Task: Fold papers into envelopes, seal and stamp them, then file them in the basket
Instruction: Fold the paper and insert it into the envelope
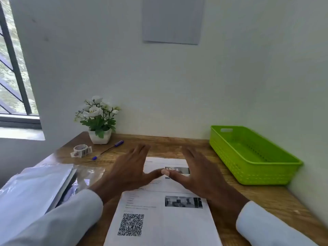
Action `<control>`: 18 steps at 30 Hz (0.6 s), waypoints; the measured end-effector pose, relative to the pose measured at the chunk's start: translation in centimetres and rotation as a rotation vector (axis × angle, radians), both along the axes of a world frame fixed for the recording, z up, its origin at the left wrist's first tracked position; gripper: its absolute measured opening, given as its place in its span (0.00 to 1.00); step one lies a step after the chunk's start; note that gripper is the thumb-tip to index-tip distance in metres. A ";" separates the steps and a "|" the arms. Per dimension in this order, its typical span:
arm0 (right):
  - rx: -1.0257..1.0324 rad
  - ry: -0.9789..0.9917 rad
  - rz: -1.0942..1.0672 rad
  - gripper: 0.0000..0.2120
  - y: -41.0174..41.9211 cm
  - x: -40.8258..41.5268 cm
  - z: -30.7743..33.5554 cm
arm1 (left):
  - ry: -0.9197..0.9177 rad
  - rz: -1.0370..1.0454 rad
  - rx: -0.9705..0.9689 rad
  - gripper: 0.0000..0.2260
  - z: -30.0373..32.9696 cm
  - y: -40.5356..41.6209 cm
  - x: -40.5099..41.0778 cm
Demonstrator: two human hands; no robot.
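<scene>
While nothing on the worktop (177, 144) has yet been folded, sealed or stamped, the job looks to be at its very start. At the lower left of the frame lies a clear plastic packet (35, 185), possibly holding the envelopes, though I cannot tell what is inside. Just above it, left of centre, sits a roll of stamp stickers (81, 150), with a blue pen (108, 150) lying slantwise beside it and a small pot of white flowers (98, 119) behind, against the wall.

In the middle, the left hand (127, 173) hangs over the printed sheet (159, 215), fingers straight and spread, grip released, holding nothing. The sheet lies flat and unfolded, running from the centre down to the bottom edge, with a QR code at its lower left and small photographs on its right. The right hand (200, 174) mirrors the left one, fingers likewise spread and grip released; the two thumbs meet tip to tip above the upper part of the sheet. Whether the palms touch the paper I cannot tell, as both hands are blurred.

At the right of the frame the green basket (276, 176) stands well apart from the sheet, with nothing filed in it. By my reckoning every step remains: the fold, the envelope, the seal, the stamp, and the filing.
</scene>
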State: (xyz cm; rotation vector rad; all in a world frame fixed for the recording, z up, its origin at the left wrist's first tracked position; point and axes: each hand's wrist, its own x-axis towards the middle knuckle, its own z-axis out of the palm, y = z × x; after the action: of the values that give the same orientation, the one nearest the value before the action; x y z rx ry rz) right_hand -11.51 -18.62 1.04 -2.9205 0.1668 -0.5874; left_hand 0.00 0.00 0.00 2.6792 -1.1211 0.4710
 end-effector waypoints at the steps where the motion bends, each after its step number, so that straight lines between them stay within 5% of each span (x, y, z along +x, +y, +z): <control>1: 0.007 0.024 -0.030 0.44 -0.2 0.1 -0.4 | 0.099 0.049 0.023 0.48 -0.6 0.4 0.4; 8: 0.222 0.133 -0.174 0.42 -1.6 1.1 -1.7 | 0.214 0.121 0.020 0.52 -2.7 0.6 1.8; 18: 1.137 -0.191 -0.120 0.25 -2.8 1.7 -2.5 | 0.340 0.100 -0.255 0.47 -3.1 0.2 1.8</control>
State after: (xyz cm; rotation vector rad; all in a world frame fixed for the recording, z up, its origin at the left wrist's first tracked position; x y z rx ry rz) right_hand -9.80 -21.41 -1.44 -1.7579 0.4673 -0.5296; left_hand 1.82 0.24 -3.08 2.4756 -0.7781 0.1506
